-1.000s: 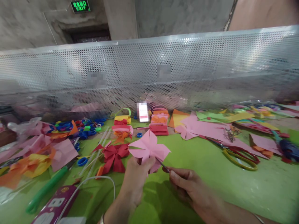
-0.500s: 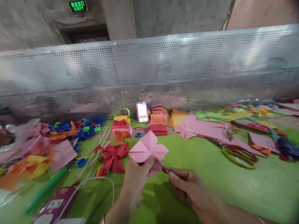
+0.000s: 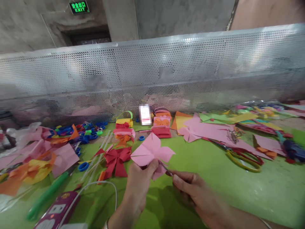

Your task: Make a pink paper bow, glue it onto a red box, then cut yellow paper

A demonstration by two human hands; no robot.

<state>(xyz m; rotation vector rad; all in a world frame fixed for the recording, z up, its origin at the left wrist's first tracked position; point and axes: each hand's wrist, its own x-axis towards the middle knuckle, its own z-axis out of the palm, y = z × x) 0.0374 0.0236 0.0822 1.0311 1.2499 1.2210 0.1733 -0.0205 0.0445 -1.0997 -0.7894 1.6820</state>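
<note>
My left hand (image 3: 138, 184) is closed round the lower part of a folded pink paper shape (image 3: 152, 152) with petal-like flaps, holding it up above the green table (image 3: 214, 190). My right hand (image 3: 190, 187) pinches a thin dark stick-like tool (image 3: 166, 169) whose tip touches the underside of the pink paper. Just left of the paper lies a red paper bow (image 3: 116, 160).
Yellow-and-red scissors (image 3: 243, 159) lie on pink sheets (image 3: 209, 130) to the right. Stacked paper bows (image 3: 162, 125), blue rings (image 3: 83, 135) and crumpled paper (image 3: 28, 159) crowd the left and back. A green tool (image 3: 47, 194), a power strip (image 3: 54, 213) with white cord and a perforated metal screen (image 3: 152, 73) are there too.
The pink paper has turned slightly in my left hand and dropped a little; the tool tip has moved closer under it. Everything on the table stays put.
</note>
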